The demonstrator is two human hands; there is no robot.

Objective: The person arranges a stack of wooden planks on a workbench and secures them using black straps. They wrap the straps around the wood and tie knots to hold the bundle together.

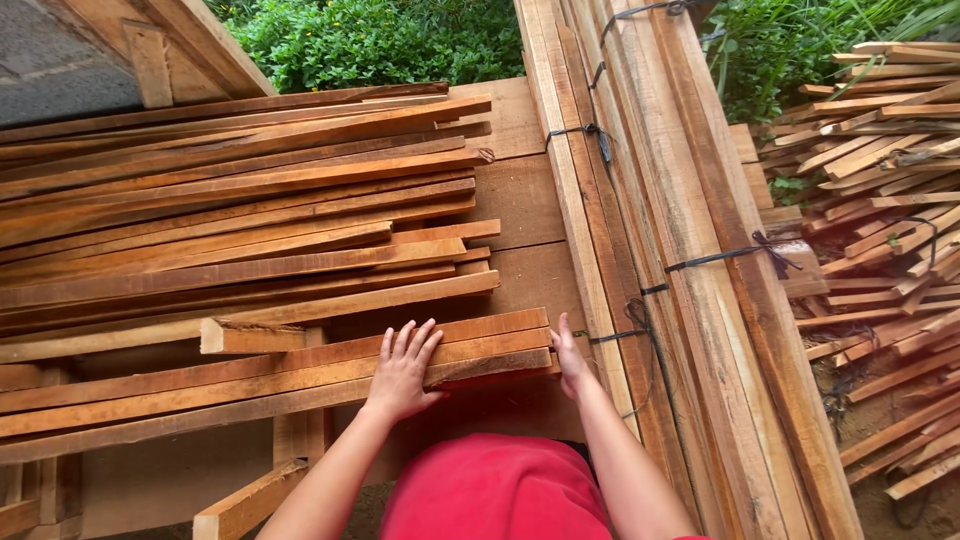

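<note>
We press our left hand (402, 372) flat, fingers spread, on top of the wood strips (300, 375). Our right hand (568, 355) pushes their ends. The strips lie long from left to right on the surface (520, 190).

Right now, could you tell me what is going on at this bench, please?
A person in a red top works with thin wooden slats. The left hand lies flat on the nearest slats, and the right hand presses against their ends. More loose slats lie stacked behind, and a tied bundle of slats runs along the right side.
</note>
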